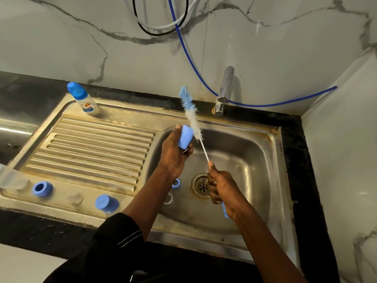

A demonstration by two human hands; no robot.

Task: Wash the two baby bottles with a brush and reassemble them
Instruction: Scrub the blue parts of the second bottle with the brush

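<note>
I logged a pale blue cap and a brush with blue tip, white bristles. Bottle at the far-left corner of the steel-grey sink: blue top, whitish printed body. Counter was black; wall white with grey veins.

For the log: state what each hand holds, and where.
Left hand grips the blue cap round its sides; right hand grips the brush by its handle.

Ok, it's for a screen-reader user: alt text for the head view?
Over a steel sink, the left hand grips a blue cap while the right hand holds a bottle brush, bristles raised beside it. A capped baby bottle stands on the drainboard.
</note>
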